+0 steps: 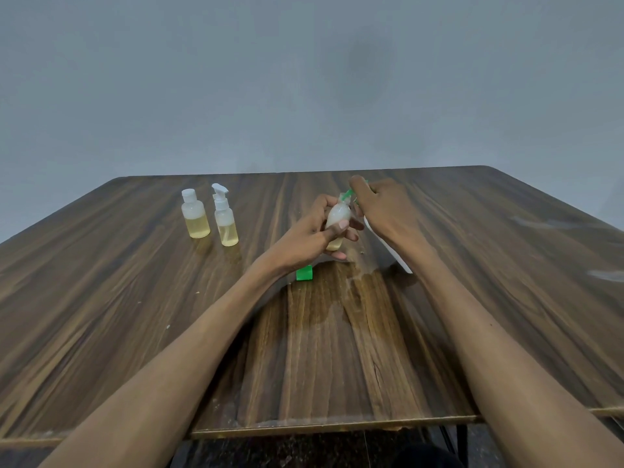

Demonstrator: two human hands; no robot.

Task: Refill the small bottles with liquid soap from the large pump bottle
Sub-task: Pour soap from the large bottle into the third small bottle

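The left hand (pixel 315 231) grips a small bottle (pixel 337 219) mid-bench (pixel 101 298). The right hand (pixel 381 206), at its 2 o'clock, curls over the green pump head (pixel 347 194). A green cap (pixel 304 273) lies at 7 o'clock.

The right hand (pixel 378 211) and forearm hide most of the large pump bottle (pixel 388 248); its green nozzle is blurred

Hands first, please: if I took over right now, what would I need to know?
Left hand grips a small bottle, tilted, partly filled.
Right hand is on the green pump head at that bottle's mouth; the large bottle is mostly hidden.
Green cap lies on the table by a wet patch.
Flip-top bottle and spray bottle stand capped, with yellow liquid.
Left: finish filling, cap it, probably wipe.
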